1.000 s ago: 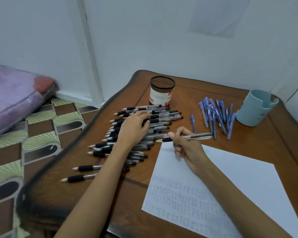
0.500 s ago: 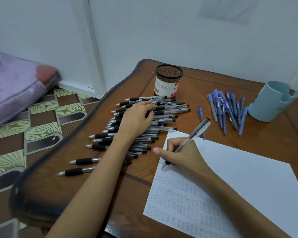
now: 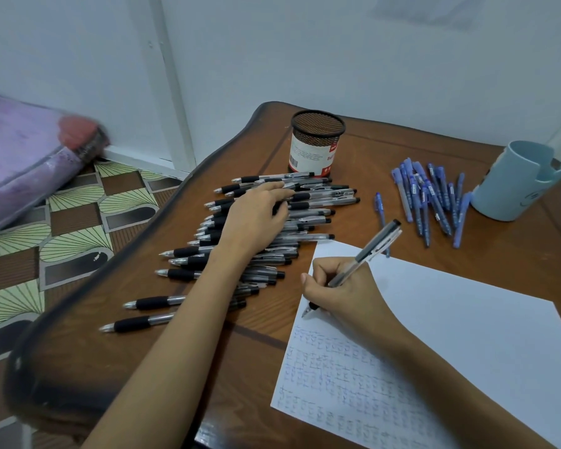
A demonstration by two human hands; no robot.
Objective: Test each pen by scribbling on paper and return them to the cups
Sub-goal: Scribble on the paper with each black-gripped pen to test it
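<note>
My right hand (image 3: 344, 286) grips a clear black-grip pen (image 3: 366, 254) in a writing hold, its tip touching the left edge of the white paper (image 3: 467, 335) above rows of small blue scribbles. My left hand (image 3: 256, 218) lies flat, fingers spread, on a long row of black-grip pens (image 3: 188, 273) spread over the table's left half. A black mesh cup (image 3: 316, 142) stands behind that row. Several blue pens (image 3: 428, 196) lie loose at the back right, beside a light blue cup (image 3: 515, 179).
The wooden table (image 3: 256, 367) has a curved dark left edge that drops to a patterned floor (image 3: 46, 228). A purple mattress (image 3: 20, 153) lies on the floor at far left. White walls close off the back.
My right hand turned the pen from lying level above the paper into a writing hold and lowered its tip to the sheet. My left hand stayed on the black pens.
</note>
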